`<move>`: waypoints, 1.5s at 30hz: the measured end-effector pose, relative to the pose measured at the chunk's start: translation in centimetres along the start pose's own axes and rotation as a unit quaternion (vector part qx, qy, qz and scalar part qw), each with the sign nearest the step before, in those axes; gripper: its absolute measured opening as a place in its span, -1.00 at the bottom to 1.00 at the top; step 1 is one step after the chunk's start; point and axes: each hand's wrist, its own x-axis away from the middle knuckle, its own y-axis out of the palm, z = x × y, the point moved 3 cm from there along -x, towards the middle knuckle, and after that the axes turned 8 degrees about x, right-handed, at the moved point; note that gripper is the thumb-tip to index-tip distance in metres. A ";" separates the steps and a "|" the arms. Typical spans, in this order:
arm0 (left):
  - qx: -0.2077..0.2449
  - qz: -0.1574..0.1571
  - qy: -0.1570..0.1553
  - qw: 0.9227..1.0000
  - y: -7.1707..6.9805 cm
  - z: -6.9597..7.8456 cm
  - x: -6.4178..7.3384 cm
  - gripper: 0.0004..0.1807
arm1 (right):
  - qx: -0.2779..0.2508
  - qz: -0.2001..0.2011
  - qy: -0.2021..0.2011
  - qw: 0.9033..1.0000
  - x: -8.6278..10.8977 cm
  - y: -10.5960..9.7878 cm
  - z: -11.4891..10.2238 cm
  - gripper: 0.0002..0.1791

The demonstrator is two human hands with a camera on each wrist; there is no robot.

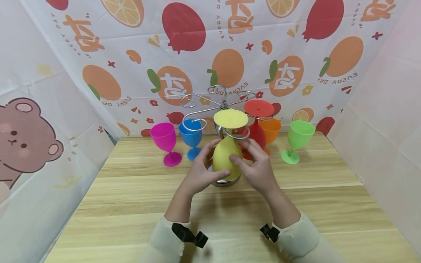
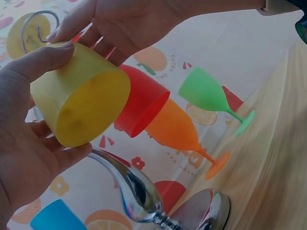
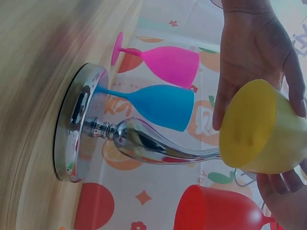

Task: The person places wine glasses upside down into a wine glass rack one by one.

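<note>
A yellow plastic goblet (image 1: pixel 227 157) hangs upside down at the front of a chrome glass rack (image 1: pixel 224 104), its foot above a wire loop and its bowl opening downward. My left hand (image 1: pixel 204 168) holds the bowl from the left, thumb across the front. From the other side my right hand (image 1: pixel 258 168) grips it, with the thumb on the bowl and fingers behind. Both wrist views show the inside of the bowl, and the rack's curved stem (image 3: pixel 163 146) passes behind it. A red goblet (image 1: pixel 259 108) hangs upside down from the loop to the right.
The rack's round base (image 2: pixel 211 211) stands on the wooden table (image 1: pixel 138 208). Upright behind it are a magenta goblet (image 1: pixel 164 137) and a blue goblet (image 1: pixel 191 137) at left, an orange goblet (image 1: pixel 272 129) and a green goblet (image 1: pixel 300 135) at right. A fruit-print cloth (image 1: pixel 197 65) hangs behind.
</note>
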 end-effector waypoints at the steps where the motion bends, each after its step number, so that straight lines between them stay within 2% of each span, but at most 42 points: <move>1: 0.001 -0.003 -0.001 1.000 0.0 0.1 0.0 -0.03 | 0.003 0.000 0.000 1.000 0.0 0.0 0.0 -0.47; 13: -0.002 -0.021 -0.004 1.000 -0.1 0.4 0.1 -0.04 | 0.020 0.007 -0.009 1.000 0.3 -0.2 -0.5 -0.47; 24: -0.004 -0.038 0.019 0.999 -0.1 0.7 0.1 -0.05 | 0.026 0.011 -0.024 0.999 0.5 -0.5 -0.7 -0.44; 33: 0.004 -0.051 0.025 0.998 0.0 1.2 0.2 -0.04 | 0.035 0.011 -0.030 0.999 0.7 -0.8 -1.0 -0.42; 45: 0.006 -0.057 0.019 0.998 0.7 1.2 0.4 -0.04 | 0.010 0.020 -0.036 0.999 1.3 -1.2 -1.0 -0.41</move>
